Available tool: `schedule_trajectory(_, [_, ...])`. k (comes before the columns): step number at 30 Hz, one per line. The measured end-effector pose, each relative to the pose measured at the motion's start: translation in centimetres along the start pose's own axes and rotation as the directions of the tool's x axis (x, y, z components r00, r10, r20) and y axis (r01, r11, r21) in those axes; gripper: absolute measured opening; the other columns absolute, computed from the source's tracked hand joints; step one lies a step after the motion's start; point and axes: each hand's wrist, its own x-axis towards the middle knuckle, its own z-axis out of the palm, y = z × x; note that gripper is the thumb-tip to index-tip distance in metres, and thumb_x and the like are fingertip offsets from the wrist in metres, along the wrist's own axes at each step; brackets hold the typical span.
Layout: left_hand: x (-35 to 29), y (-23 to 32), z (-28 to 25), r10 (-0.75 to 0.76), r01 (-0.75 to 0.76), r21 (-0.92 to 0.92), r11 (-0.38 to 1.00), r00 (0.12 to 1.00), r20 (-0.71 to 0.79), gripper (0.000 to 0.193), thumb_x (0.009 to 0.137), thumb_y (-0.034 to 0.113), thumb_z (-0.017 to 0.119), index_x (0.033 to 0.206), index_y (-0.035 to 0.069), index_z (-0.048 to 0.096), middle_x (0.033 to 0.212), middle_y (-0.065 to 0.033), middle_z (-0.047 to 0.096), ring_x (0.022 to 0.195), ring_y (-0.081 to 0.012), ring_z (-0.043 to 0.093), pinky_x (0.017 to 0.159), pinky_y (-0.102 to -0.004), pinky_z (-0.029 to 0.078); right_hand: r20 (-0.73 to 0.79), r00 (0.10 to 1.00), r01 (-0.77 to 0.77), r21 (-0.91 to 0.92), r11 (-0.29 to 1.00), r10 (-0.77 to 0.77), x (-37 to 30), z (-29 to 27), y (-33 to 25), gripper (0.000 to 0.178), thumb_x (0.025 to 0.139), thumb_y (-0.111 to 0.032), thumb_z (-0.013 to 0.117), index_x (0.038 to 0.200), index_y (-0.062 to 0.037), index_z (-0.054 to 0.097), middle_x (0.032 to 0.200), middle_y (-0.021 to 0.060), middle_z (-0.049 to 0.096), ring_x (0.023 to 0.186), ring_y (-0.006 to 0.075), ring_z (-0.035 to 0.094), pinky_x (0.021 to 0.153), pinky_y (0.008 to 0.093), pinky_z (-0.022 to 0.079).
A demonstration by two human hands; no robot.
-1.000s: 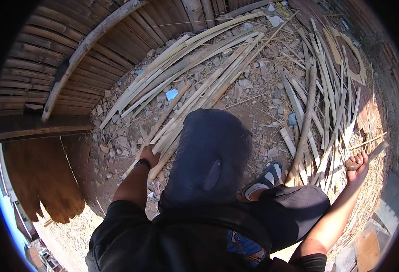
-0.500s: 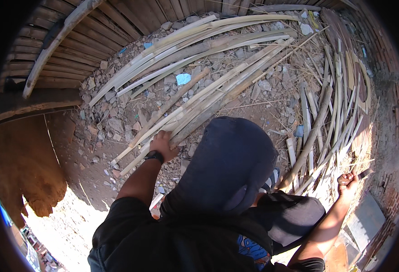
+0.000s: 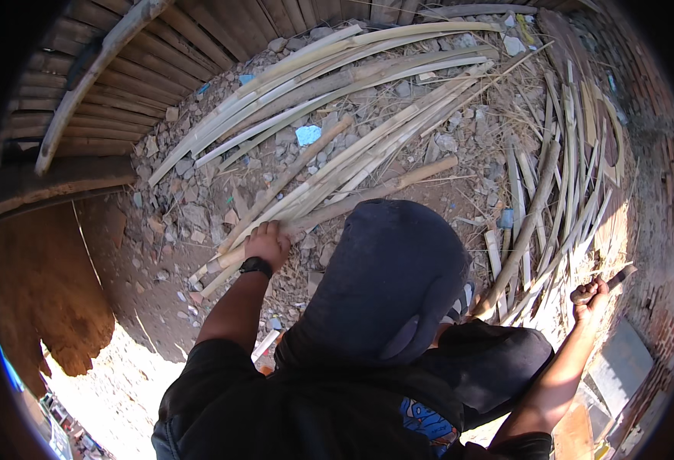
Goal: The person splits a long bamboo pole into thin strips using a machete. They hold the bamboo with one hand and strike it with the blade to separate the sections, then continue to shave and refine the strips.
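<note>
My left hand point(image 3: 268, 244) is closed over a thin wooden pole point(image 3: 413, 178) that lies at a slant on the rubble, its far end toward the right. Beside the pole, several pale split bamboo strips point(image 3: 367, 142) run nearly parallel, with their near ends by my left hand. Out to the right, my right hand point(image 3: 591, 297) is wrapped round a short tool point(image 3: 622, 275) with a flat dark end pointing up and away; its exact kind is hard to make out. My bent knee point(image 3: 406, 268) rises between the two hands and covers some of the ground.
More long strips point(image 3: 306, 74) lie across the rubble at the back. A pile of strips and poles point(image 3: 540, 215) stands along the right, by a brick wall point(image 3: 662, 253). A wooden plank wall point(image 3: 191, 46) closes the far side. A grey panel point(image 3: 620, 368) leans near my right forearm.
The pole under my left hand has swung away from the strips, its far end moving nearer to my knee. My right hand has turned slightly, tilting the tool more upward.
</note>
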Motion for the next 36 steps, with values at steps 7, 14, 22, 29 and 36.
schedule_trajectory(7, [-0.4, 1.5, -1.0, 0.03, -0.046, 0.111, 0.993, 0.99, 0.135, 0.052, 0.088, 0.041, 0.057, 0.131, 0.01, 0.053, 0.128, -0.0129, 0.056, 0.118, -0.0333, 0.056, 0.098, -0.0518, 0.044, -0.033, 0.999, -0.011, 0.003, 1.0, 0.011, -0.3, -0.5, 0.3, 0.029, 0.093, -0.015, 0.053, 0.065, -0.0161, 0.044, 0.052, -0.0048, 0.041, 0.043, 0.0107, 0.037, 0.04, 0.023, 0.037])
schedule_trajectory(14, [-0.2, 0.7, 1.4, 0.037, -0.039, 0.081, 0.996, 0.999, 0.025, 0.05, 0.089, 0.038, 0.057, 0.13, 0.01, 0.053, 0.126, -0.0124, 0.056, 0.116, -0.0335, 0.055, 0.097, -0.0528, 0.043, 0.016, 1.0, -0.015, 0.009, 1.0, 0.015, 0.5, -0.1, 0.8, 0.023, 0.094, -0.02, 0.055, 0.071, -0.0178, 0.048, 0.053, -0.0047, 0.046, 0.044, 0.0116, 0.045, 0.037, 0.0237, 0.039])
schedule_trajectory(22, [-0.3, 1.4, 1.7, 0.061, -0.077, 0.144, 0.987, 0.991, 0.118, 0.053, 0.086, 0.037, 0.063, 0.131, 0.011, 0.051, 0.126, -0.012, 0.056, 0.115, -0.0345, 0.056, 0.095, -0.0521, 0.045, 0.0, 1.0, 0.015, -0.042, 0.999, -0.015, 1.5, -1.5, 1.5, 0.022, 0.094, -0.02, 0.056, 0.072, -0.0182, 0.05, 0.054, -0.0066, 0.047, 0.045, 0.0079, 0.047, 0.042, 0.0248, 0.045])
schedule_trajectory(29, [2.0, 1.1, -0.8, 0.024, -0.029, -0.059, 0.998, 0.997, -0.076, 0.053, 0.086, 0.04, 0.061, 0.128, 0.008, 0.052, 0.127, -0.0174, 0.055, 0.113, -0.0403, 0.056, 0.095, -0.0514, 0.047, 0.041, 0.998, 0.049, -0.041, 0.998, -0.047, 2.1, -2.9, 1.5, 0.017, 0.094, -0.018, 0.056, 0.078, -0.0173, 0.053, 0.059, -0.0069, 0.049, 0.047, 0.0073, 0.047, 0.045, 0.0246, 0.045])
schedule_trajectory(36, [7.6, -1.5, -0.8, -0.186, 0.187, 0.017, 0.982, 0.981, -0.053, 0.063, 0.084, 0.042, 0.067, 0.133, 0.007, 0.049, 0.134, -0.0212, 0.049, 0.124, -0.0417, 0.049, 0.101, -0.0511, 0.044, -0.039, 0.993, 0.107, -0.09, 0.99, -0.111, 1.0, -1.4, 1.8, 0.011, 0.093, -0.019, 0.058, 0.082, -0.0164, 0.053, 0.06, -0.0056, 0.046, 0.048, 0.0095, 0.041, 0.046, 0.0246, 0.042])
